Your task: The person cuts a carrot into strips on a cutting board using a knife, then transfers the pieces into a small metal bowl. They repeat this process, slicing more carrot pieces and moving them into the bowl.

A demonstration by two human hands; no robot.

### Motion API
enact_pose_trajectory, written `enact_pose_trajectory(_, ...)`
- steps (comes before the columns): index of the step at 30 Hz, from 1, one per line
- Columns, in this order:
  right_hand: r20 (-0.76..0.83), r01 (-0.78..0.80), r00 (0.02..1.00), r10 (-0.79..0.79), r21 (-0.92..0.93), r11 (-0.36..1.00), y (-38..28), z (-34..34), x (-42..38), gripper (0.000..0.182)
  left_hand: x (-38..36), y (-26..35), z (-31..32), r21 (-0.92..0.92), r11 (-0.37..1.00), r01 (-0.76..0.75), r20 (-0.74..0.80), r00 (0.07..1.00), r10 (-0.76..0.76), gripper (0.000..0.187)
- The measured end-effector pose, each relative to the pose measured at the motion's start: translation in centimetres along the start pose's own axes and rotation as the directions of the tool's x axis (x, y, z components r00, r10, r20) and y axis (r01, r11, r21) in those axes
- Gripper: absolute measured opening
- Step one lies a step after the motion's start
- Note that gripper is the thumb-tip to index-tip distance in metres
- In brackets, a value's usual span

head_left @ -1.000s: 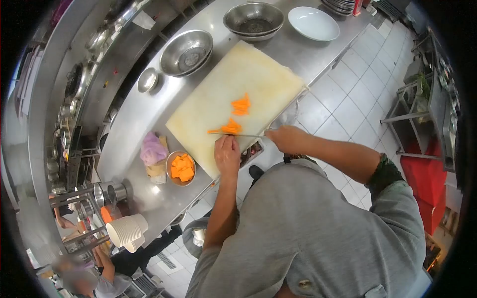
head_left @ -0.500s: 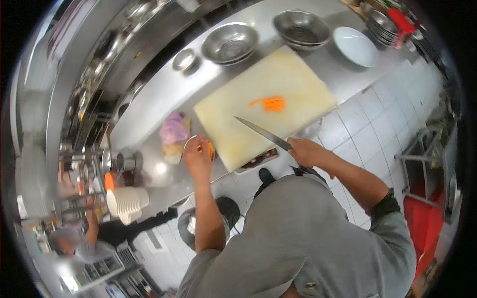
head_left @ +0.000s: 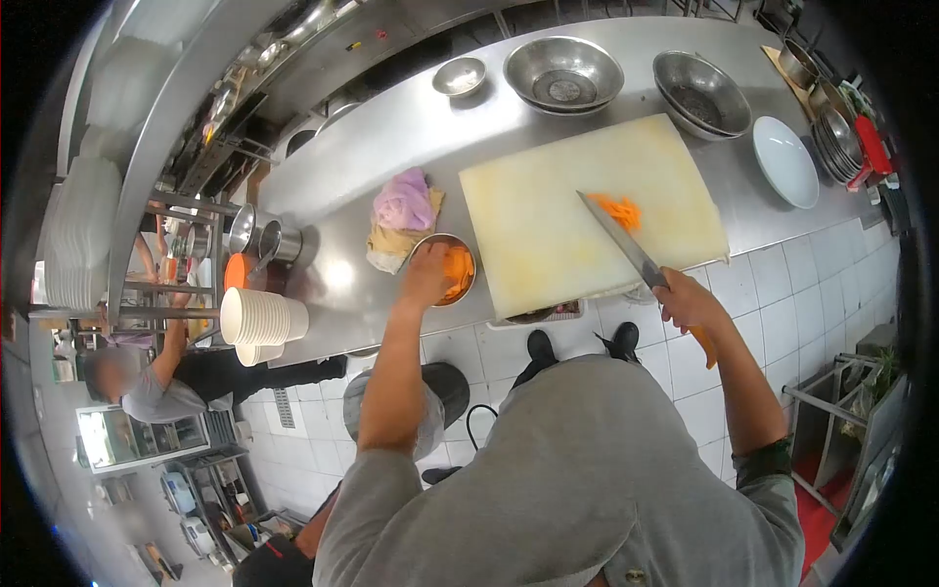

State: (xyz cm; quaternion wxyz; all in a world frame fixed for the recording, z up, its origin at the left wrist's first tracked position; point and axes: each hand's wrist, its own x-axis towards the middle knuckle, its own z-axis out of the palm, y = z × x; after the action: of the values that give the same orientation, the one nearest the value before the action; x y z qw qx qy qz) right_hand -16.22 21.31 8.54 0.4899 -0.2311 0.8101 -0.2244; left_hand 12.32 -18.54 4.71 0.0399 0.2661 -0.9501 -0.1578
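My right hand [head_left: 687,299] is closed round the handle of a kitchen knife [head_left: 626,243]. The blade slants over the cutting board [head_left: 548,220], its tip beside a small pile of carrot strips [head_left: 618,212]. To the left of the board, my left hand [head_left: 426,278] reaches into a small metal bowl [head_left: 473,278] of carrot slices [head_left: 457,271]. Its fingers are curled against the slices, with the fingertips partly hidden. A purple and tan cloth [head_left: 404,203] lies just beyond this bowl.
Metal bowls [head_left: 564,73] and a white plate [head_left: 785,162] line the counter's far side. Stacked white tubs [head_left: 262,318] stand at the left edge. A tray [head_left: 536,314] shows under the board. Another person [head_left: 166,386] works at far left.
The view has swung, so the board and bowls sit farther right in the picture. My left hand stays at the carrot bowl; my right hand still holds the knife, its tip now closer to the strips.
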Motion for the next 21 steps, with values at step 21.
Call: enact_pose_trajectory(21, -0.184, 0.092, 0.953, -0.241, -0.582, 0.808, -1.1, 4.3, -4.7, 0.044, 1.0, 20.1, 7.4, -0.296, 0.911, -0.289, -0.275, 0.939, 0.208, 0.021)
